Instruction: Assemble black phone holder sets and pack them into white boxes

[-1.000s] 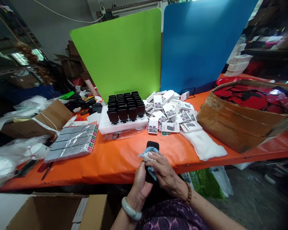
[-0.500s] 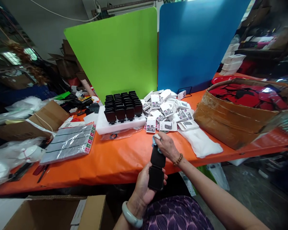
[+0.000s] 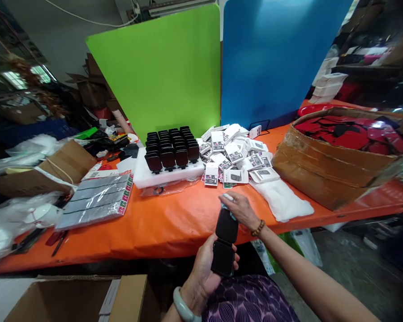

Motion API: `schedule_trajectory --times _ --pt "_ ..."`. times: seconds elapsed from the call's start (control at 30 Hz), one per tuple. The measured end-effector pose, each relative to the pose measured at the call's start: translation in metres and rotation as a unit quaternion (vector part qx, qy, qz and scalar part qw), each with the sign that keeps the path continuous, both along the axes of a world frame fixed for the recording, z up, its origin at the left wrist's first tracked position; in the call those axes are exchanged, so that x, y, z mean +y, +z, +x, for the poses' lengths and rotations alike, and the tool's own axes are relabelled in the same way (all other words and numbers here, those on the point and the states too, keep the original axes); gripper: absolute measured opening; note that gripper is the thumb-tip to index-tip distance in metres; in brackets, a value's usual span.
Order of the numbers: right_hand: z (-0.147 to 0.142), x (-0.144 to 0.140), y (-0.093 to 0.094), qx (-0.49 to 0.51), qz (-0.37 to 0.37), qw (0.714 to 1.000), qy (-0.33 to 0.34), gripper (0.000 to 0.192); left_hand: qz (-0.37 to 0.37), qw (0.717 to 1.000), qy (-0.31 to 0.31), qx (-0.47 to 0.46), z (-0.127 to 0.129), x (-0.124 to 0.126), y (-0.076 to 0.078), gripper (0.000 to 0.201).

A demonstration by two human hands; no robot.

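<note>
A black hinged case, opened so that its two square halves stand one above the other, sits in front of the person's lap, just off the near edge of the orange table. The left hand cradles the lower half, its fingers curled around the back and its thumb lying along the left edge; a pale jade-coloured bangle circles that wrist. The right hand rests on the top of the upper half, fingers bent and pressed together over a small light-blue cloth that peeps out at the fingertips; a brown bead bracelet is on that wrist. Beyond the hands, on the table, a white foam tray holds rows of upright black cases of the same kind. Just beside the tray, to its right, lies a heap of small white printed boxes, and nearer the table edge a white padded bag. A large worn cardboard box filled with red and black items stands at the right end. To the left of the tray lies a clear plastic packet of grey sheets. A green panel and a blue panel stand upright behind the table, and an open cardboard carton sits below at the near left.
</note>
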State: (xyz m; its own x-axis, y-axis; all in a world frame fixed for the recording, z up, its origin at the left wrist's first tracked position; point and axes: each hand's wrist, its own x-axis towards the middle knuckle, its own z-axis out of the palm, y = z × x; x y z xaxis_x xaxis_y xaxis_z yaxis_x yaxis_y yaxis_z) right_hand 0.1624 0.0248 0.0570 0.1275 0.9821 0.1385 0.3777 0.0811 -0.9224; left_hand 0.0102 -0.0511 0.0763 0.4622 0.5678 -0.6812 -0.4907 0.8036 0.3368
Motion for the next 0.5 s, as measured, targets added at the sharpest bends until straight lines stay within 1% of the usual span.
schedule_trajectory --times 0.03,0.07,0.1,0.17,0.2,0.23,0.27,0.3,0.37,0.43,0.47,0.5 --pt "0.008 0.004 -0.002 0.043 -0.049 0.998 -0.013 0.038 -0.005 1.0 0.005 -0.014 -0.002 0.0 0.001 0.032" --pt "0.015 0.006 -0.003 0.09 -0.096 0.991 -0.007 0.042 -0.009 0.999 0.012 -0.028 -0.005 0.001 0.001 0.031" --pt "0.02 0.004 -0.003 0.14 -0.145 0.979 0.024 0.046 -0.013 0.999 0.018 -0.04 -0.007 0.003 0.001 0.031" --pt "0.024 -0.005 -0.003 0.231 -0.232 0.937 0.117 0.047 -0.021 0.998 0.018 -0.057 -0.011 0.007 0.0 0.033" --pt "0.024 -0.012 -0.002 0.266 -0.261 0.916 0.15 0.044 -0.024 0.998 0.014 -0.061 -0.012 0.01 -0.002 0.034" --pt "0.021 -0.018 0.0 0.29 -0.273 0.903 0.163 0.041 -0.026 0.998 0.009 -0.062 -0.012 0.011 -0.005 0.036" --pt "0.018 -0.024 0.001 0.299 -0.271 0.9 0.162 0.038 -0.027 0.998 0.007 -0.058 -0.012 0.012 -0.008 0.038" --pt "0.014 -0.028 0.002 0.295 -0.256 0.908 0.15 0.036 -0.028 0.998 0.008 -0.05 -0.011 0.013 -0.012 0.04" --pt "0.006 -0.033 0.005 0.241 -0.196 0.942 0.129 0.033 -0.041 0.998 0.024 -0.028 -0.01 0.015 -0.019 0.04" --pt "-0.001 -0.037 0.007 0.145 -0.1 0.977 0.118 0.03 -0.067 0.996 0.053 -0.011 -0.01 0.019 -0.025 0.037" --pt "-0.005 -0.04 0.008 0.093 -0.044 0.988 0.115 0.026 -0.078 0.994 0.072 -0.007 -0.011 0.021 -0.027 0.035" --pt "-0.008 -0.044 0.009 0.044 0.01 0.992 0.119 0.021 -0.084 0.992 0.092 -0.006 -0.011 0.024 -0.028 0.034"
